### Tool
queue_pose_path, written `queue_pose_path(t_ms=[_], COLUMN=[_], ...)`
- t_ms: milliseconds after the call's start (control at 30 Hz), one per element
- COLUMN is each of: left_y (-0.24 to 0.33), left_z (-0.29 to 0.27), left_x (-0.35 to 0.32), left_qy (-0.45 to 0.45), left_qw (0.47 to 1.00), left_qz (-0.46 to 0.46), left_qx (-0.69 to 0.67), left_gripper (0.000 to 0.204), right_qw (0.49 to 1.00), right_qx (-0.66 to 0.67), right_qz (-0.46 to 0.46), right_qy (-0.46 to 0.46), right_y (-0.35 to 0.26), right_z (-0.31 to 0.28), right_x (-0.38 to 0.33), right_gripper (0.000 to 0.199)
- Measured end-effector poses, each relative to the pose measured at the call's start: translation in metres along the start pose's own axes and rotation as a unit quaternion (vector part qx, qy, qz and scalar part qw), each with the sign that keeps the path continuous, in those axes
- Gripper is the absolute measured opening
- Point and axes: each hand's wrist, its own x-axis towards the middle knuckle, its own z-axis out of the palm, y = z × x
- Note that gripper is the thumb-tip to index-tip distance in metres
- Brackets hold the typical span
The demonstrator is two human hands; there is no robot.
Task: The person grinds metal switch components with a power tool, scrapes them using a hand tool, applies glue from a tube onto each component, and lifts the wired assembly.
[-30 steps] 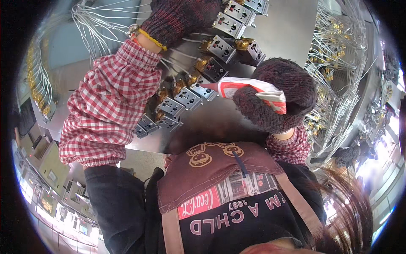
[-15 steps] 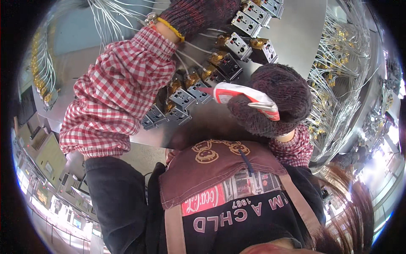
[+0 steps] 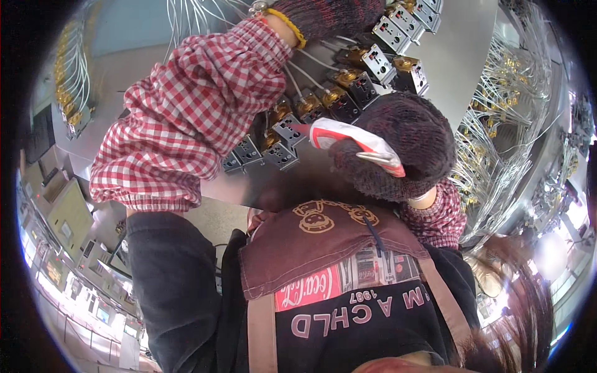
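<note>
A workshop crowded with bundles of pale wires [image 3: 497, 124] and racks of small parts surrounds a grey metal counter [image 3: 460, 56] seen from above. On the counter a row of grey sockets [image 3: 348, 87] with brass fittings runs diagonally from lower left to upper right, thin white leads trailing off them toward the top edge. The right hand [image 3: 404, 146], in a dark knitted glove, is closed around a white and red tool [image 3: 351, 140] whose tip points left and sits just beside a socket at the lower end of the row. The left hand [image 3: 329, 15], also in a dark glove with a yellow cuff, reaches up over the row near the top edge; whether it grips anything cannot be told. Both forearms wear red-checked sleeves [image 3: 193, 105]. Below them hangs a brown apron [image 3: 317, 248] over a dark top.
</note>
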Motion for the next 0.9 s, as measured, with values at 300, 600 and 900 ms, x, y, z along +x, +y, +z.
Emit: queue_pose_path(t_ms=[300,600,900], left_y=[-0.006,-0.004,-0.02], left_z=[0.025,0.015,0.01], left_x=[0.007,0.005,-0.001], left_qy=[-0.013,-0.004,-0.027], left_qw=[0.999,1.0,0.999], left_qz=[-0.019,-0.011,-0.019], left_qx=[-0.028,-0.007,0.003], left_gripper=[0.043,0.042,0.042], right_qw=[0.993,0.784,0.894], right_qx=[-0.092,-0.599,-0.427], right_qz=[-0.067,-0.142,-0.111], right_qy=[-0.033,-0.078,-0.074], right_y=[0.018,-0.018,0.018], right_z=[-0.029,0.017,0.023], right_x=[0.009,-0.009,0.016], right_gripper=[0.052,0.05,0.047])
